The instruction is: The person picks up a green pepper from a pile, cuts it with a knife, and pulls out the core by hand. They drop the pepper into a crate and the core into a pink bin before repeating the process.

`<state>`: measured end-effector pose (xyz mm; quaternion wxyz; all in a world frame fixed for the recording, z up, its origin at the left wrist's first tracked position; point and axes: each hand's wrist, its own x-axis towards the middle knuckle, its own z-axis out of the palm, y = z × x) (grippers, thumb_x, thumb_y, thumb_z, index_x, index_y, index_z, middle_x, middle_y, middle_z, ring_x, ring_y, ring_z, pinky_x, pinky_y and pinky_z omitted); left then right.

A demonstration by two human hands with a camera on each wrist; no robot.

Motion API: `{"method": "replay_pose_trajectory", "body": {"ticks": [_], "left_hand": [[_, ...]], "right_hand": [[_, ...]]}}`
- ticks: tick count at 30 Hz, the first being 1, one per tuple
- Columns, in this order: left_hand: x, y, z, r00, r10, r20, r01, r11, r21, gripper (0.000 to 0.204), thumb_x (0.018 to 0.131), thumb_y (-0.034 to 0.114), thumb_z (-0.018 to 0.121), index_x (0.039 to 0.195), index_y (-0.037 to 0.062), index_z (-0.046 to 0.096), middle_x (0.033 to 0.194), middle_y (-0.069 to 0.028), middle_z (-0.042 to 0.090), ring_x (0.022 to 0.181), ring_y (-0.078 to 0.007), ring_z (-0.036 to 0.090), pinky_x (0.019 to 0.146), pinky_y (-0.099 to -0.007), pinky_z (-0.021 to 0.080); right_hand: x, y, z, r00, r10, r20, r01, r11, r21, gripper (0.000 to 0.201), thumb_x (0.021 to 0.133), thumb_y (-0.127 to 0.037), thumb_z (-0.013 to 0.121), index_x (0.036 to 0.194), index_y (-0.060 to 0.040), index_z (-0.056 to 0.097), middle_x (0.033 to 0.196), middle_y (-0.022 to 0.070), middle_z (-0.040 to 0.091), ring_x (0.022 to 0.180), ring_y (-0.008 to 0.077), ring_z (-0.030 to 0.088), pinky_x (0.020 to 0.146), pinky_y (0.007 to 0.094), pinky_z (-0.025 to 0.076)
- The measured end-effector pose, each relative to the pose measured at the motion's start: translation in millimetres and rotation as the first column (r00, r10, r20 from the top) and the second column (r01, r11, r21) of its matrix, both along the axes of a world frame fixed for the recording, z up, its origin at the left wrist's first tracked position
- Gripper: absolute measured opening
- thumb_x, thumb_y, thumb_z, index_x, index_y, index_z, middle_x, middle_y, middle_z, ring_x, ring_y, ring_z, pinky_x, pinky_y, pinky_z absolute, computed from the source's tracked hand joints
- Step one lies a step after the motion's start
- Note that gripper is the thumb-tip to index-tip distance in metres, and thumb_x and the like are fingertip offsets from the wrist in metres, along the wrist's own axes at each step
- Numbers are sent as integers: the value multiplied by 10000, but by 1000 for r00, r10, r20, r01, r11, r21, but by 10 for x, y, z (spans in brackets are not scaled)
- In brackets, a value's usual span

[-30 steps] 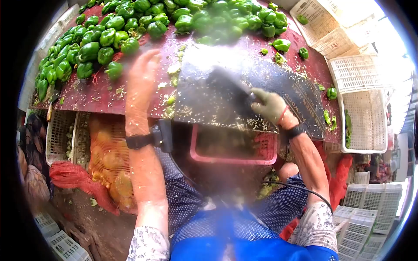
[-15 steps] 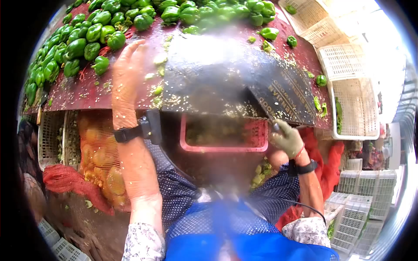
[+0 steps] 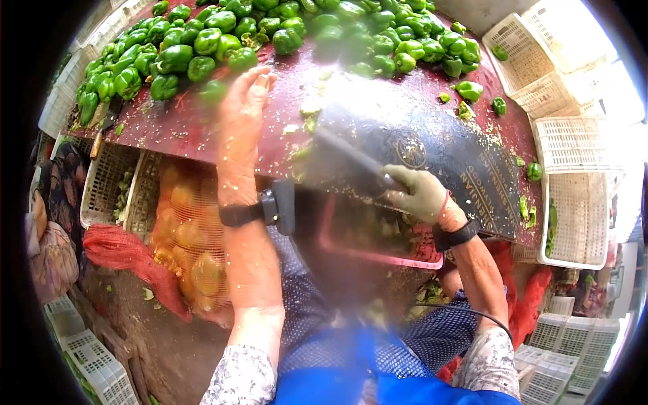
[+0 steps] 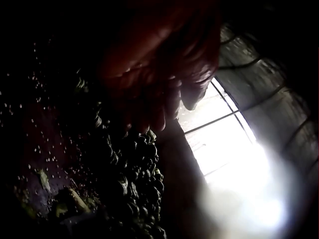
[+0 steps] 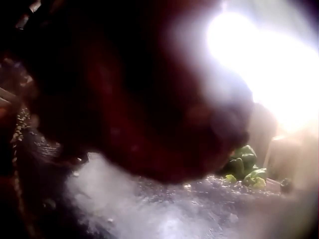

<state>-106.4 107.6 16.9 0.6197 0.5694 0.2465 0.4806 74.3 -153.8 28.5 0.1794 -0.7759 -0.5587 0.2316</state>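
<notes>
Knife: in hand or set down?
In hand: the head view shows the gloved right hand gripping the knife, which extends over the black plywood sheet.

Past the right hand (image 3: 422, 194), the black board (image 3: 459, 158) has room; a big pile of peppers (image 3: 207, 41) blocks the back.

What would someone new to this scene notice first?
Most likely the heap of green peppers, spread across the far side of the red table. Next, perhaps, the gloved right grip, which holds a knife over the lettered black board at the near side. The bare left grip is at the heap's near edge.
</notes>
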Motion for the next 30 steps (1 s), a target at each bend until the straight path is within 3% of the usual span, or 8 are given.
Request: {"method": "replay_pose_trajectory", "body": {"ticks": [4,8,12,14,16,24,27,30], "left_hand": [[41,83,-52,999,-27,45,28,999,-17,279,970,240,577,1180,63,626,1101,-51,671,1028,-127,617,873,-252,463],[109,-11,25,998,-37,-44,36,999,-9,303,976,276,566,1195,76,628,1114,-35,668,1058,-125,605,884,-281,447],[87,-78,50,991,-38,-129,49,995,90,316,984,290,548,1203,73,620,1141,-41,657,1074,-127,594,894,-275,443],[141,-83,1,996,-41,-74,42,999,23,290,980,226,553,1205,53,613,1119,-40,645,1040,-111,574,910,-264,454],[194,-102,-49,995,-94,32,93,996,12,299,976,249,564,1192,50,617,1115,-43,647,1048,-113,576,910,-261,460],[489,-396,-90,948,-175,-266,199,978,65,237,959,182,586,1153,55,634,1014,3,657,958,-99,568,865,-246,449],[645,-527,-51,923,-180,-340,233,965,122,236,948,144,589,1156,41,631,1042,-20,655,976,-109,579,859,-263,466],[838,-508,-173,896,-137,-421,249,942,224,251,936,116,590,1166,19,621,1094,-81,655,986,-166,628,872,-288,487]], "right_hand": [[-159,-266,22,964,251,82,-250,968,-21,476,752,-195,688,1213,-110,603,960,146,679,843,294,675,740,359,531],[-101,-784,162,964,-10,-265,-2,999,-44,436,764,-113,687,1190,-61,611,965,113,682,854,182,663,768,305,520],[197,-1105,-11,838,-546,17,531,822,204,475,833,-274,664,1269,-125,550,1070,168,667,939,288,670,814,367,527],[571,-1324,-262,736,-628,255,639,768,47,479,840,-338,635,1267,-142,538,1081,178,658,977,353,642,845,409,511],[578,-1468,-137,820,-499,279,491,865,103,463,838,-366,626,1238,-142,554,1062,175,659,998,363,625,865,429,493],[1206,-1480,-136,635,-601,486,684,729,7,335,843,-330,642,1124,-181,537,983,134,663,965,351,632,786,461,493],[1542,-1567,-207,524,-672,523,697,691,190,380,836,-342,645,1155,-176,521,1026,130,661,950,349,643,782,470,495],[1910,-1484,-120,576,-583,574,757,646,-104,412,835,-380,649,1181,-184,542,1065,128,655,997,336,634,824,460,494]]}}
